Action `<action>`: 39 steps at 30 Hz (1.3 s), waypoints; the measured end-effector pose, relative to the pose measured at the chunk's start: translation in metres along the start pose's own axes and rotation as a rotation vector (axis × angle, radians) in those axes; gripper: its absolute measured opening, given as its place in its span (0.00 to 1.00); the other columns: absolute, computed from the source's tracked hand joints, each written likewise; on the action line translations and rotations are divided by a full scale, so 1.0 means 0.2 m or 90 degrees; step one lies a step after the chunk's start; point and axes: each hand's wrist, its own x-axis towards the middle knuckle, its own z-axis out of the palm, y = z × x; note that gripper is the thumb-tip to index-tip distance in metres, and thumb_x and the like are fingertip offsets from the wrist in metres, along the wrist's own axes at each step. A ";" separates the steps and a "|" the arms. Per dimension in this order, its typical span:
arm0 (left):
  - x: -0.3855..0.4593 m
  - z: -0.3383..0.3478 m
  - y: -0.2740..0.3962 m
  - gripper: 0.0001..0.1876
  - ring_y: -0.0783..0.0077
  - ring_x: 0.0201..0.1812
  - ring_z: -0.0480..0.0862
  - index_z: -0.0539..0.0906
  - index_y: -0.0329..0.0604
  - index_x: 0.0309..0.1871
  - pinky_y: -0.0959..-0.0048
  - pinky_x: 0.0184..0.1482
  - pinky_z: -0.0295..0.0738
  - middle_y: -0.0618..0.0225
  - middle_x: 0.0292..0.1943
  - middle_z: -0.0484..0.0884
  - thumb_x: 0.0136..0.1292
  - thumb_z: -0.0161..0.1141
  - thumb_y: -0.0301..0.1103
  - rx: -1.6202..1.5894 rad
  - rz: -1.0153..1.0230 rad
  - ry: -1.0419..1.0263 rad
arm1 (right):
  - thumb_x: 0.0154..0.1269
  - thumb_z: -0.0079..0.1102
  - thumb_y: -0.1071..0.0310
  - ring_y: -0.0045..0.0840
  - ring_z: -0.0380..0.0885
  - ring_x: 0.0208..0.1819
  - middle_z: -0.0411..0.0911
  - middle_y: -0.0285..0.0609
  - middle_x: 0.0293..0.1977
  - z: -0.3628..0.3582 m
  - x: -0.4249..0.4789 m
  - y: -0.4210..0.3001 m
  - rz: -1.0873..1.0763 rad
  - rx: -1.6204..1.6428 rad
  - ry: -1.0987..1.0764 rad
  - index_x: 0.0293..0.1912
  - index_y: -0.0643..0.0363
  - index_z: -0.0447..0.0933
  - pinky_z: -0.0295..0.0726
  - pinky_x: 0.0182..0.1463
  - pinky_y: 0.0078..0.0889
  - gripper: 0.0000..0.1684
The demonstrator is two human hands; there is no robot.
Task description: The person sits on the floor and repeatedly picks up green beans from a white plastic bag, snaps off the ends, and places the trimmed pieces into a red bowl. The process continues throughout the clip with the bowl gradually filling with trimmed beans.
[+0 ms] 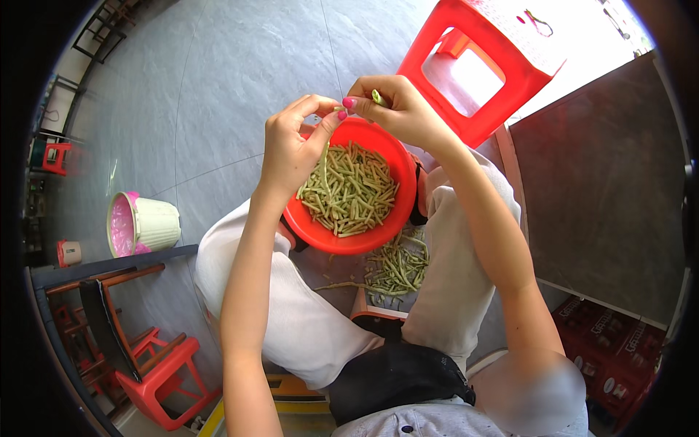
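Observation:
My left hand point(297, 139) pinches one end of a long green bean point(324, 177), whose length hangs down over a round red plastic basin point(400, 218). My right hand point(396, 106) is curled with its thumb and fingers beside the left fingertips, and a bean piece point(378, 98) sticks out of its grip. Both hands are above the basin's far rim. Inside the basin lie many short cut bean pieces point(355, 191). On the floor between my legs, behind the basin, is a pile of bean trimmings and whole beans point(401, 267), partly hidden by my right leg.
A red plastic stool point(469, 65) stands at the far right, a bean strand point(538, 23) on its seat. To the left is a cream waste bin point(155, 224) with a pink liner. A dark panel point(595, 185) borders the right, with red crates point(606, 344) below it. Another red stool point(164, 382) is lower left.

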 end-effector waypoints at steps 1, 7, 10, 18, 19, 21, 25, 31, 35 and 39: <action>0.00 -0.01 0.00 0.05 0.80 0.27 0.77 0.79 0.39 0.30 0.82 0.25 0.71 0.70 0.26 0.79 0.56 0.57 0.30 0.010 -0.004 -0.005 | 0.57 0.53 0.66 0.12 0.50 0.17 0.50 0.29 0.11 0.01 0.00 0.01 -0.022 0.015 0.009 0.23 0.65 0.69 0.51 0.19 0.22 0.12; 0.01 -0.02 -0.02 0.06 0.82 0.28 0.76 0.80 0.39 0.32 0.84 0.26 0.69 0.70 0.28 0.80 0.57 0.57 0.31 -0.121 -0.061 0.049 | 0.56 0.53 0.68 0.14 0.51 0.16 0.52 0.32 0.10 0.04 0.01 0.05 -0.055 0.001 0.068 0.26 0.65 0.72 0.53 0.19 0.23 0.09; 0.03 -0.08 0.00 0.08 0.82 0.32 0.76 0.80 0.39 0.34 0.83 0.28 0.70 0.69 0.31 0.80 0.59 0.55 0.34 -0.210 -0.043 0.122 | 0.55 0.54 0.69 0.15 0.53 0.15 0.57 0.35 0.09 0.00 0.01 0.08 -0.057 -0.067 0.100 0.26 0.64 0.73 0.56 0.19 0.23 0.07; 0.05 -0.25 -0.04 0.12 0.76 0.37 0.78 0.78 0.39 0.39 0.79 0.37 0.74 0.65 0.35 0.79 0.60 0.54 0.38 -0.236 -0.035 0.204 | 0.47 0.53 0.75 0.29 0.71 0.20 0.70 0.44 0.15 0.00 -0.24 0.16 -0.022 -0.200 -0.139 0.26 0.59 0.77 0.71 0.26 0.31 0.05; 0.06 -0.24 -0.04 0.11 0.76 0.36 0.78 0.78 0.39 0.39 0.79 0.36 0.74 0.65 0.33 0.79 0.59 0.55 0.37 -0.255 -0.042 0.197 | 0.45 0.51 0.75 0.34 0.74 0.23 0.73 0.44 0.17 0.03 -0.31 0.22 -0.045 -0.231 -0.199 0.26 0.58 0.77 0.73 0.28 0.34 0.07; 0.05 -0.24 -0.03 0.11 0.77 0.32 0.79 0.78 0.39 0.38 0.81 0.34 0.74 0.65 0.31 0.80 0.58 0.56 0.37 -0.277 -0.062 0.189 | 0.42 0.51 0.75 0.36 0.75 0.25 0.73 0.44 0.18 0.09 -0.48 0.33 -0.094 -0.271 -0.271 0.25 0.57 0.77 0.74 0.29 0.36 0.08; 0.04 -0.26 -0.02 0.13 0.76 0.33 0.78 0.77 0.39 0.41 0.76 0.33 0.77 0.64 0.33 0.78 0.57 0.57 0.38 -0.253 -0.070 0.131 | 0.42 0.54 0.74 0.35 0.76 0.28 0.77 0.41 0.25 0.13 -0.69 0.31 0.098 -0.475 -0.501 0.29 0.57 0.78 0.74 0.32 0.35 0.09; 0.01 -0.27 -0.04 0.12 0.77 0.31 0.78 0.78 0.40 0.40 0.79 0.30 0.77 0.64 0.31 0.79 0.57 0.57 0.38 -0.217 -0.076 0.079 | 0.40 0.59 0.69 0.33 0.76 0.29 0.75 0.41 0.26 0.14 -0.80 0.33 0.070 -0.476 -0.557 0.27 0.55 0.77 0.75 0.30 0.35 0.07; 0.00 -0.27 -0.05 0.12 0.78 0.30 0.79 0.78 0.40 0.39 0.80 0.29 0.76 0.65 0.30 0.80 0.58 0.56 0.38 -0.230 -0.092 0.038 | 0.41 0.58 0.71 0.32 0.75 0.26 0.72 0.40 0.26 0.15 -0.77 0.32 0.004 -0.457 -0.478 0.28 0.57 0.76 0.74 0.26 0.33 0.09; 0.02 -0.20 -0.05 0.11 0.79 0.30 0.79 0.78 0.40 0.38 0.80 0.29 0.77 0.66 0.29 0.80 0.58 0.56 0.38 -0.244 -0.124 -0.069 | 0.42 0.56 0.73 0.28 0.71 0.18 0.66 0.40 0.23 0.12 -0.57 0.16 -0.229 -0.520 -0.242 0.30 0.59 0.73 0.71 0.20 0.30 0.10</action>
